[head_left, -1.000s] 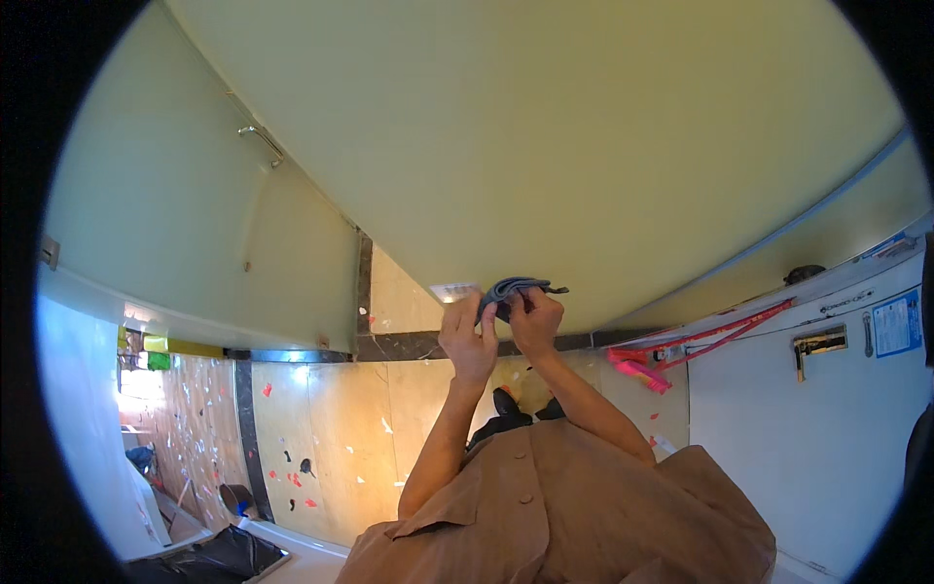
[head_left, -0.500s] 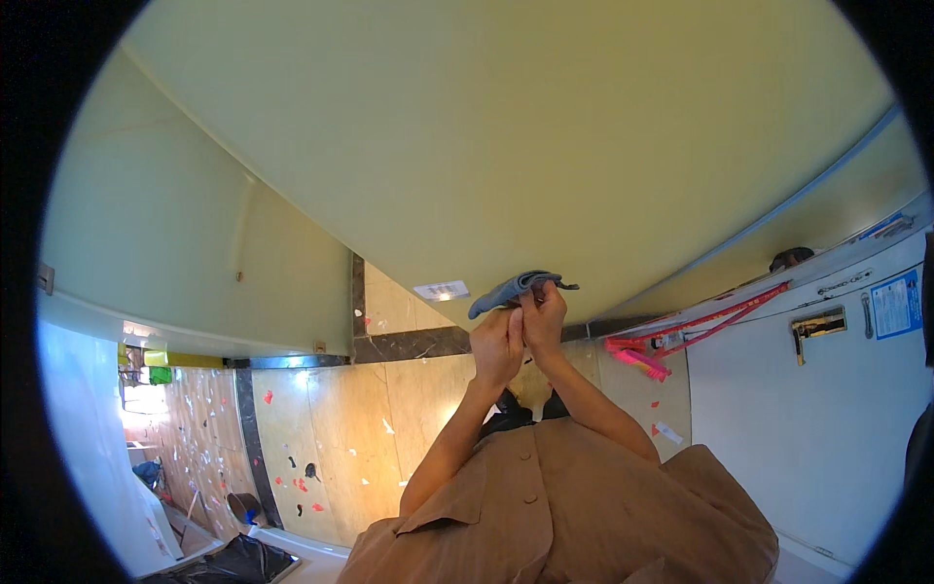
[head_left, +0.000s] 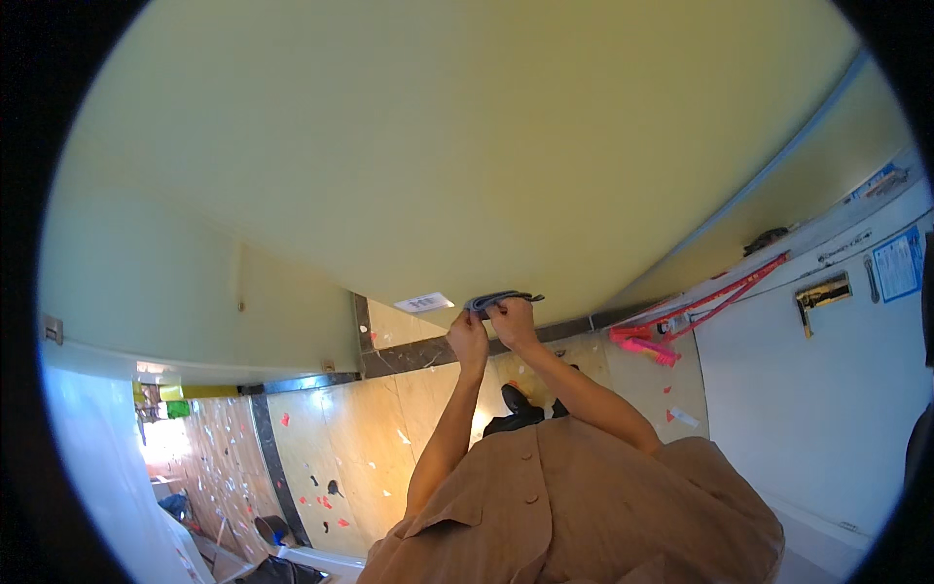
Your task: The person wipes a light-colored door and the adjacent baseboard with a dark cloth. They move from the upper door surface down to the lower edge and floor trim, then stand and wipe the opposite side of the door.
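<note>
A folded grey-blue cloth (head_left: 479, 303) is held in both hands in front of a large pale yellow-green panel (head_left: 545, 165). My left hand (head_left: 469, 341) pinches the cloth's left end from below. On its right part, my right hand (head_left: 512, 322) grips with bent fingers. The fingertips are partly hidden by the cloth. Whether the cloth touches the panel I cannot tell. Just left of the cloth, a small white label (head_left: 424, 303) is stuck on the panel near its lower edge.
A white door (head_left: 808, 428) with a gold handle (head_left: 820, 295) stands at right. Beside it are a red frame (head_left: 725, 294) and a pink brush-like object (head_left: 654, 350). Red and white scraps litter the tiled floor (head_left: 365, 428). A black bag (head_left: 282, 571) lies at lower left.
Both hands and the cloth have shifted left in the picture. The hands have moved a little apart along the cloth, and its left end no longer hangs out as a long flap.
</note>
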A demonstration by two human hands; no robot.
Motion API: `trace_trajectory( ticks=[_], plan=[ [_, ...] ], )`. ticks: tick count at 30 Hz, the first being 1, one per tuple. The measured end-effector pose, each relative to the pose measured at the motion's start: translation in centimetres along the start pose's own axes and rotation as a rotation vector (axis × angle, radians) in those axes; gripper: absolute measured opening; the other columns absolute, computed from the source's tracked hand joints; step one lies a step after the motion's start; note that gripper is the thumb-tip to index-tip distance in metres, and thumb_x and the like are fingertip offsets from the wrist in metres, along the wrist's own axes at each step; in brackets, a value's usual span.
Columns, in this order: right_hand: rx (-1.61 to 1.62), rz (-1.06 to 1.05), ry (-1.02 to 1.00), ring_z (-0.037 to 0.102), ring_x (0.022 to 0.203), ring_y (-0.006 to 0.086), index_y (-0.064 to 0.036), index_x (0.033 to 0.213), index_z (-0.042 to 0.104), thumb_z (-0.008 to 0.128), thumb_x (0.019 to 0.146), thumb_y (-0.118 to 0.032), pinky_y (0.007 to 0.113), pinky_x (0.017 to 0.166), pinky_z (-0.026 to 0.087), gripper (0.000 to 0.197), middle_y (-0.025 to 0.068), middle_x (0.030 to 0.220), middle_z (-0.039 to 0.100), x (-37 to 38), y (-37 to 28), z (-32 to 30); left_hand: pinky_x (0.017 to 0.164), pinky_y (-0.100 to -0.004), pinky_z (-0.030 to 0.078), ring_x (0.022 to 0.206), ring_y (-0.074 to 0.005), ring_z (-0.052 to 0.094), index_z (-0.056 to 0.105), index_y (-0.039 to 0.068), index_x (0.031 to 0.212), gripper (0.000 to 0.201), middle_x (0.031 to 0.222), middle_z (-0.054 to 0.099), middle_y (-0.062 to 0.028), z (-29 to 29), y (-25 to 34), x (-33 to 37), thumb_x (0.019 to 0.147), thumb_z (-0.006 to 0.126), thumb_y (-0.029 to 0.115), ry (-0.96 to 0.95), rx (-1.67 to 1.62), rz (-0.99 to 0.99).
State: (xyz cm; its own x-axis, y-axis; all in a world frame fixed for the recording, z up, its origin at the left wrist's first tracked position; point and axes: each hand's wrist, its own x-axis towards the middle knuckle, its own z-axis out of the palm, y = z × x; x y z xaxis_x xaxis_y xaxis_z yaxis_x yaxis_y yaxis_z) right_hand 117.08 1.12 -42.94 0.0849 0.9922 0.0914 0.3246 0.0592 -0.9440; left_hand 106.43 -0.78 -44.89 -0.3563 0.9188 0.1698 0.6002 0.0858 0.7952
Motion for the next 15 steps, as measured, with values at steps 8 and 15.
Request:
trace_trajectory(
  ticks=[8,15],
  plan=[
    [0.023,0.225,0.421,0.053,0.051,0.0233,0.0080,0.069,0.056,0.062,0.079,-0.011,0.041,0.056,0.044,0.022,0.0184,0.058,0.056,0.3,9.4,-6.6,0.061,-0.0501,0.047,0.069,-0.0429,0.064,0.064,-0.001,0.078,0.027,0.071,0.063,-0.0229,8.9,5.1,-1.2,0.092,0.058,0.021,-0.358,0.026,0.199],
    [0.029,-0.080,0.444,0.067,0.063,0.0234,0.0058,0.079,0.064,0.064,0.084,-0.009,0.034,0.060,0.051,0.016,0.0162,0.072,0.069,0.4,2.3,-7.2,0.058,-0.0456,0.046,0.061,-0.0400,0.061,0.065,0.000,0.079,0.026,0.066,0.061,-0.0210,4.6,8.1,-1.0,0.095,0.059,0.020,-0.113,-0.128,0.251]
  ],
)
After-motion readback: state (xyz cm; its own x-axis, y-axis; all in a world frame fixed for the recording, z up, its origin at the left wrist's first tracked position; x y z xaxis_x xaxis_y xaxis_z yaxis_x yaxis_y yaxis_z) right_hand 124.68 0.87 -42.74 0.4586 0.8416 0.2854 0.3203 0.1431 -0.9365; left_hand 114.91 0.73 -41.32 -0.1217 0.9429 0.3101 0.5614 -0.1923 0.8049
